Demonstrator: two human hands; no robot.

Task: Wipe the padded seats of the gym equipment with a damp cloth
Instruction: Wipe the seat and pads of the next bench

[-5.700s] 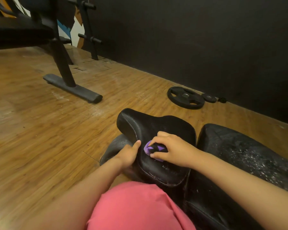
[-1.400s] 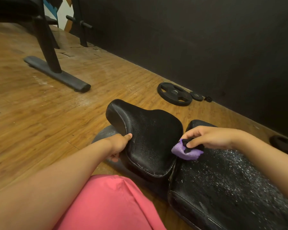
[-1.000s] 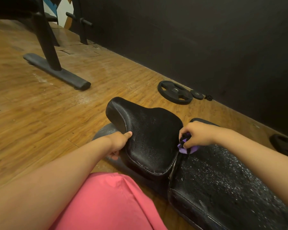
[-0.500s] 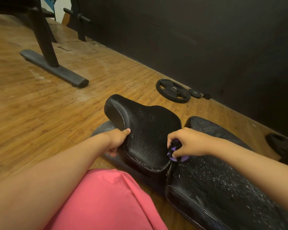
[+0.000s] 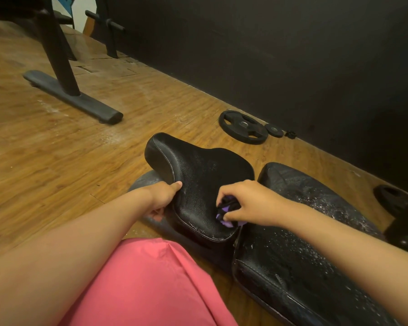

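- Under the right hand (image 5: 250, 203), gripped, the cloth (image 5: 226, 211) presses the seat pad (image 5: 198, 175); the left hand (image 5: 163, 196) grips its edge;
- right of both hands, the speckled back pad (image 5: 304, 231) looks unwiped.

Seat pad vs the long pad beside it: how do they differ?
The seat pad is shorter and tilts up at its far end; the long pad is much larger. The seat pad looks mostly clean; the long pad is covered in white flecks. The left hand grips the seat pad's edge and the right hand holds the cloth on it; neither grips the long pad. Both are black and padded.
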